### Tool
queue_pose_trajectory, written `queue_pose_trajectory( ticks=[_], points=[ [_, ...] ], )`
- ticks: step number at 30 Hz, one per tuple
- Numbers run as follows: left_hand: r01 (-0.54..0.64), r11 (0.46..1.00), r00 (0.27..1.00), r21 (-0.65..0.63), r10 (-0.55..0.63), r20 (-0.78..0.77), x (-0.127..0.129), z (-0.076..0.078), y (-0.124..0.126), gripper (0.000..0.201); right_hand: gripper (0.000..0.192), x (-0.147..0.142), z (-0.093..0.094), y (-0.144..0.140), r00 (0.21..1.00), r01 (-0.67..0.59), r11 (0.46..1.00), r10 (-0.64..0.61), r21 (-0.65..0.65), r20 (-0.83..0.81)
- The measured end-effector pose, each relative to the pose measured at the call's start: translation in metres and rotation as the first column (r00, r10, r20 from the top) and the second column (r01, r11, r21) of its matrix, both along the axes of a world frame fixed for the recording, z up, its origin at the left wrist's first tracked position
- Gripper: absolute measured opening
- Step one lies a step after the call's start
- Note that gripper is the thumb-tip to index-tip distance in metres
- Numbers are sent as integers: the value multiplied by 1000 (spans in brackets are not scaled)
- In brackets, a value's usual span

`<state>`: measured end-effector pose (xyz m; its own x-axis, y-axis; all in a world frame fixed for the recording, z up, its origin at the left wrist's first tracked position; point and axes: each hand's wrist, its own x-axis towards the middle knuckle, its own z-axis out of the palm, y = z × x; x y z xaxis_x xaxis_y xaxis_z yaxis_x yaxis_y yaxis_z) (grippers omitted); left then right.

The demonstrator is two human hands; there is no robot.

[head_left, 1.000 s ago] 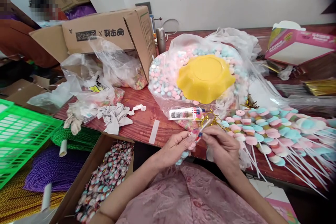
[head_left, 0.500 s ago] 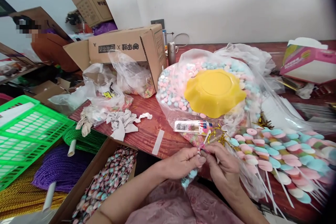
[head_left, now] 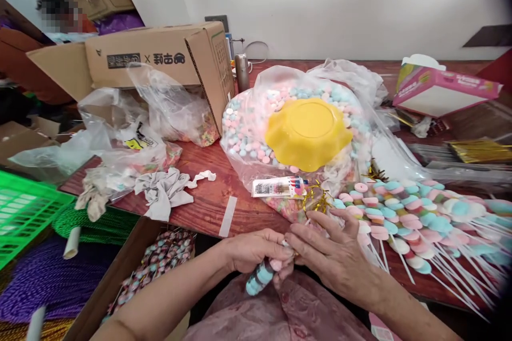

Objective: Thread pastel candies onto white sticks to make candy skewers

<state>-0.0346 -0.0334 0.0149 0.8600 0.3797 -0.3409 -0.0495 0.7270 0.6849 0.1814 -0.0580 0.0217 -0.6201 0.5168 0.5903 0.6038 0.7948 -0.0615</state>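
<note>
Reddish wooden tabletop (head_left: 208, 208) fills the head view, crowded with a clear plastic bag of pink and blue candy discs (head_left: 248, 128) under an upturned yellow scalloped plastic bowl (head_left: 306, 132), a brown cardboard box (head_left: 156, 58) lying on its side and a heap of pastel candy skewers on white sticks (head_left: 408, 213) at the right. At the near edge the left hand (head_left: 254, 249) is clenched around a wrapped skewer of pink and blue candy discs (head_left: 262, 276), whose lower end hangs over the lap. The right hand (head_left: 340, 256) meets it at the skewer's top, thumb and forefinger pinching there and the other fingers spread loose; what they pinch is too small to tell. Doing this well probably means the left grip staying firm just under the pinch, so the wrapper cannot slip or twist.
</note>
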Motion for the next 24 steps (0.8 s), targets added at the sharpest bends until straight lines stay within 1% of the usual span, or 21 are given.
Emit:
queue_pose_trajectory(
  ticks=[3, 5, 6, 7, 8, 9, 10, 11, 12, 13, 14, 15, 16, 17, 18, 19, 20, 21, 22, 23, 24],
  points=[
    [10, 999, 999, -40, -8, 51, 0, -3, -2, 49, 17, -1, 5, 2, 997, 6, 999, -9, 39, 80],
    [47, 998, 997, -45, -44, 65, -2, -2, -3, 50, 13, -2, 12, 5, 992, -37, 998, 32, 41, 124],
    [75, 997, 996, -22, -74, 58, -4, -1, -3, 52, 18, -3, 15, 6, 987, -78, 997, 75, 16, 146],
    [111, 993, 993, 35, -112, 26, -5, 0, -3, 52, 22, -4, 17, 8, 978, -120, 992, 124, -36, 170],
    [150, 979, 988, 141, -146, -42, -7, 3, -4, 52, 23, -6, 17, 9, 966, -149, 983, 168, -111, 194],
    [191, 937, 977, 292, -153, -148, -9, 5, -6, 51, 23, -7, 17, 9, 958, -152, 968, 194, -198, 214],
    [236, 853, 954, 466, -113, -277, -10, 8, -9, 47, 22, -9, 16, 10, 954, -127, 949, 196, -287, 225],
    [287, 722, 919, 630, -21, -394, -11, 10, -12, 41, 22, -12, 15, 10, 958, -80, 924, 175, -374, 228],
    [342, 565, 874, 751, 103, -476, -11, 12, -16, 35, 22, -14, 14, 10, 963, -22, 886, 144, -464, 228],
    [392, 417, 829, 820, 226, -511, -11, 13, -19, 30, 24, -15, 14, 9, 967, 29, 833, 115, -553, 225],
    [426, 307, 795, 851, 323, -514, -10, 13, -22, 27, 27, -17, 14, 8, 970, 64, 772, 102, -632, 223],
    [437, 246, 776, 865, 383, -501, -10, 14, -24, 26, 29, -17, 16, 8, 971, 88, 726, 91, -682, 222],
    [417, 238, 773, 877, 416, -480, -9, 13, -25, 28, 30, -18, 18, 7, 973, 103, 719, 72, -687, 221],
    [363, 282, 782, 888, 426, -455, -8, 13, -23, 29, 27, -17, 22, 6, 974, 112, 762, 42, -638, 221],
    [274, 372, 804, 887, 417, -424, -8, 13, -21, 31, 22, -16, 26, 6, 976, 115, 837, 6, -535, 220],
    [168, 497, 836, 852, 387, -390, -8, 13, -17, 33, 22, -14, 29, 5, 977, 108, 914, -24, -392, 213],
    [74, 635, 873, 769, 331, -358, -9, 13, -13, 37, 28, -12, 33, 4, 978, 81, 967, -30, -243, 206],
    [21, 763, 912, 646, 249, -324, -10, 13, -10, 40, 33, -9, 35, 4, 979, 32, 992, -6, -125, 204],
    [15, 860, 945, 510, 155, -290, -10, 14, -7, 43, 35, -7, 36, 3, 977, -30, 998, 40, -53, 209],
    [49, 918, 965, 393, 58, -256, -11, 14, -5, 44, 32, -5, 35, 3, 972, -91, 996, 93, -21, 216],
    [100, 943, 971, 319, -23, -238, -11, 14, -5, 45, 28, -4, 34, 3, 965, -139, 990, 140, -18, 221]
  ],
)
